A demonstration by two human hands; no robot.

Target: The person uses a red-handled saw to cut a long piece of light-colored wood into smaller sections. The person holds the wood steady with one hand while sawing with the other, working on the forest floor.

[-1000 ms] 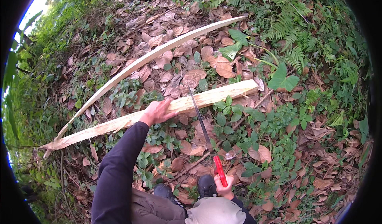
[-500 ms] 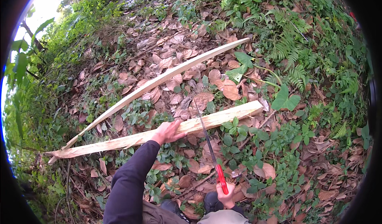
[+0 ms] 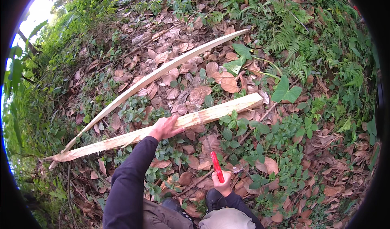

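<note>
The right hand [image 3: 223,184], fingers wrapped around the thin-bladed, red-handled metal saw [image 3: 217,167], comes closer to the long, pale wooden plank [image 3: 229,109], lying from eight to three o'clock under the left hand's [image 3: 164,128] clasping fingers, suggesting a sawing push.

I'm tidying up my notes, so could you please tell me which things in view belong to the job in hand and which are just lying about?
In use:
thick pale plank, under the left hand
red-handled saw, held in the right hand

Lying about:
thin pale strip, untouched by hands, perhaps related
dry brown leaves
heart-shaped green leaf
</note>
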